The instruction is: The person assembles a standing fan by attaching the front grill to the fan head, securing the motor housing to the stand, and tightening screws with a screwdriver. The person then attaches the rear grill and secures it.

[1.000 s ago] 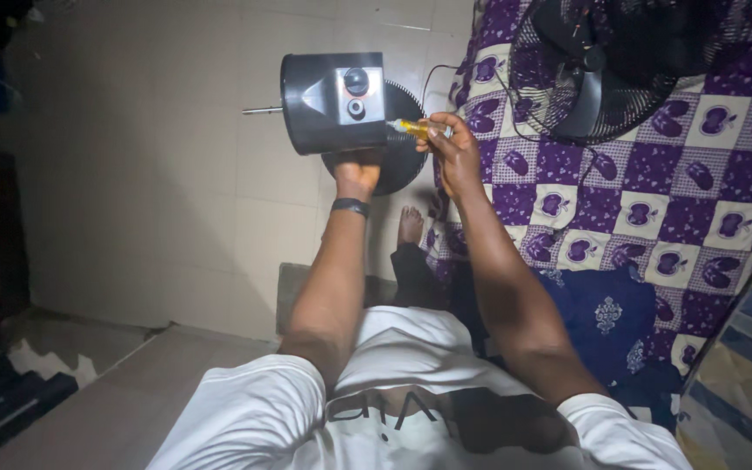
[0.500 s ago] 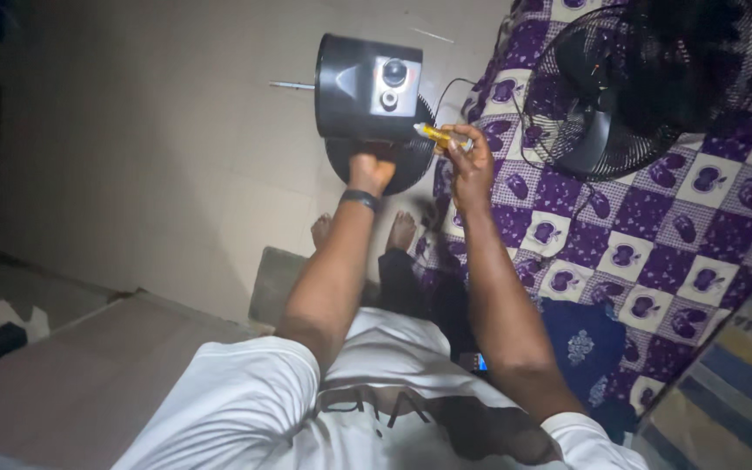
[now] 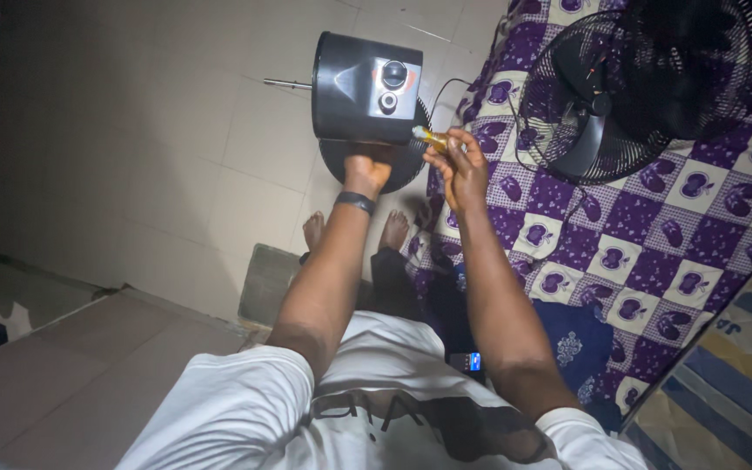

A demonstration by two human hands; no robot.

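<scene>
Head view, looking down over the person's chest and both arms. Dim light.

Left hand (image 3: 365, 171): grip closed on the underside of a black fan motor housing (image 3: 360, 87), holding it up clear of the tiled floor (image 3: 176, 148). A dark wristband (image 3: 355, 202) sits on that wrist. The housing is a squat drum shape; its near face carries a grey control panel (image 3: 391, 89) with two round knobs, one above the other. A thin metal shaft (image 3: 287, 83) sticks out of the housing's far side, roughly level. Just behind and below the housing is a round black base (image 3: 402, 165), partly hidden by the hand and the housing.

Right hand (image 3: 456, 165): grip closed around a yellow-handled screwdriver (image 3: 430, 137), fingers pinched on the handle. The tip end points toward the lower right corner of the control panel and looks to be touching or just at it; cannot tell exactly, too dark and small.

To the right of both hands, a black fan guard with blades (image 3: 646, 83) lies on a bed covered with a purple-and-white checked sheet (image 3: 646, 252). A thin black cable (image 3: 446, 91) runs from behind the housing toward the bed.

Below the hands: two bare feet (image 3: 354, 231) on the floor, near the edge of the bed. A small lit screen (image 3: 472, 361) shows by the right arm.
</scene>
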